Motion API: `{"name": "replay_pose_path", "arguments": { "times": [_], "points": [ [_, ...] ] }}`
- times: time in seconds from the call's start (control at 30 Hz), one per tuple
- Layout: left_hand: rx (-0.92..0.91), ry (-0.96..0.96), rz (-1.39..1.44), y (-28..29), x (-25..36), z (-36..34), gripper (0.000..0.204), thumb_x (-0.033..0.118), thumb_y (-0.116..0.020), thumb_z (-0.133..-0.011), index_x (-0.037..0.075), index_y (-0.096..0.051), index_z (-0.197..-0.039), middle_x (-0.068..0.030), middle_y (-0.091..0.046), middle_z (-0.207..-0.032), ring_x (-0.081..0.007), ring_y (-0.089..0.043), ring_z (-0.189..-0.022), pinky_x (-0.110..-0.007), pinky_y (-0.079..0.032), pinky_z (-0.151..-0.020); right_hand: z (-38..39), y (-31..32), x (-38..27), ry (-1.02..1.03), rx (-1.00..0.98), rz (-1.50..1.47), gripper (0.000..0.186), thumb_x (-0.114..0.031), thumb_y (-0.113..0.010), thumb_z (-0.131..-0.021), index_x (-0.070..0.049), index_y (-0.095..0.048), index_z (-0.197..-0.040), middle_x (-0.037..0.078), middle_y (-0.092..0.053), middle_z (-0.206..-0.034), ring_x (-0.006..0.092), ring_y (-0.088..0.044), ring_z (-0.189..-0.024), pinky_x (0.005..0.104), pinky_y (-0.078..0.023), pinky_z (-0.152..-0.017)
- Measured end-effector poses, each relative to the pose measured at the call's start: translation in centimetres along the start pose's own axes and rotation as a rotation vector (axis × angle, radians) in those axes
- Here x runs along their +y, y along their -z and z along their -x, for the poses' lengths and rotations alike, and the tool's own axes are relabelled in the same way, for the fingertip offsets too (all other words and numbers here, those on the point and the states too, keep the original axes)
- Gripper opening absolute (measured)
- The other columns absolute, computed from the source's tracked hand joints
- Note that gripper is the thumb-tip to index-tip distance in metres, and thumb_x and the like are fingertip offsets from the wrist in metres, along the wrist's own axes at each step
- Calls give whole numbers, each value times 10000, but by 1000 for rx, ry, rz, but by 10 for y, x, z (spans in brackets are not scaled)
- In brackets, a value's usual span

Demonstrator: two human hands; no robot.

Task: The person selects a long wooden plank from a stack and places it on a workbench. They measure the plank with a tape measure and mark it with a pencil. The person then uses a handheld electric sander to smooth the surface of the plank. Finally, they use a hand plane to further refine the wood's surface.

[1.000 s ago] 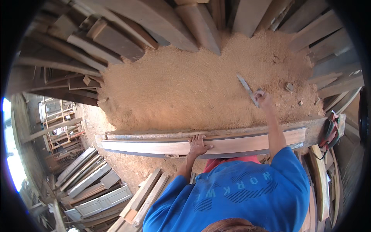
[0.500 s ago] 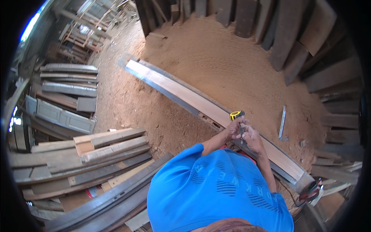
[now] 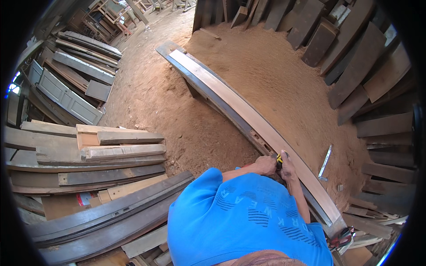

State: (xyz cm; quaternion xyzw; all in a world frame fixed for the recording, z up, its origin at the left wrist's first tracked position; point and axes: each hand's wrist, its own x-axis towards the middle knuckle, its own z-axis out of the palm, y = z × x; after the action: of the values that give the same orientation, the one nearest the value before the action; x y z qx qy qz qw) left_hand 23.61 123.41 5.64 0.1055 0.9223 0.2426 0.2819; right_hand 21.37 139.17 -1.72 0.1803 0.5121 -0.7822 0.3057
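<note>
My left hand [image 3: 267, 166] is closed, fingers curled beside my right hand [image 3: 287, 168] near the lower half of a long, pale wooden plank [image 3: 226, 95] lying on a narrow bench [image 3: 170, 47]. My right hand grips a yellow-and-black tape measure [image 3: 279, 160]; whatever is in the left is hidden. A slotted opening [image 3: 261, 140] shows in the darker timber along the plank's left side. To the right of the plank, a metal square [image 3: 325, 161] lies on the sawdust.
Boards [image 3: 357, 62] stand around the right and far edge of the sawdust floor [image 3: 275, 97]. Stacked timber [image 3: 111, 186] fills the lower left, with panelled doors [image 3: 66, 93] behind it. A red power tool [image 3: 339, 237] sits at the bench's near end, and wooden frames [image 3: 108, 22] stand far back.
The view has swung round, turning the plank diagonal. My right hand left the metal square and joined my left, which was lifted from the plank; the tape measure appeared between them.
</note>
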Motion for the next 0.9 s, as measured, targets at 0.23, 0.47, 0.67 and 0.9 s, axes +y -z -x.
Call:
{"name": "replay_pose_path", "arguments": {
  "times": [0.23,0.47,0.67,0.9],
  "points": [
    [36,-124,450,11,-20,25,476,398,-587,-869,-22,-563,-1092,-228,-675,-990,-326,-681,-882,-438,-546,-752,19,-9,-3,76,10,-94,355,-153,-634,-879,-89,-487,-1196,63,-589,-875,181,-616,-776,333,-528,-677],
    [-315,108,1411,-34,-76,-12,343,392,-483,-980,75,-607,-1017,-52,-631,-784,-157,-584,-640,-310,-482,-560,49,-51,-19,147,-174,479,537,-397,-580,-926,11,-492,-1266,123,-621,-1003,172,-621,-894,299,-511,-756],
    [-394,294,1514,-19,-61,15,242,338,-593,-940,105,-655,-933,-13,-646,-741,-112,-570,-601,-271,-463,-528,71,-72,-19,33,45,829,746,-463,-603,-900,77,-389,-1368,277,-608,-1181,310,-613,-1103,377,-486,-912],
    [-534,254,1597,-46,-95,6,174,230,-691,-893,109,-619,-996,-17,-664,-871,-113,-608,-706,-282,-487,-597,93,-92,-38,-25,27,1056,758,-401,-653,-823,56,-387,-1367,316,-584,-1206,390,-589,-1144,425,-443,-973]
  ]
}}
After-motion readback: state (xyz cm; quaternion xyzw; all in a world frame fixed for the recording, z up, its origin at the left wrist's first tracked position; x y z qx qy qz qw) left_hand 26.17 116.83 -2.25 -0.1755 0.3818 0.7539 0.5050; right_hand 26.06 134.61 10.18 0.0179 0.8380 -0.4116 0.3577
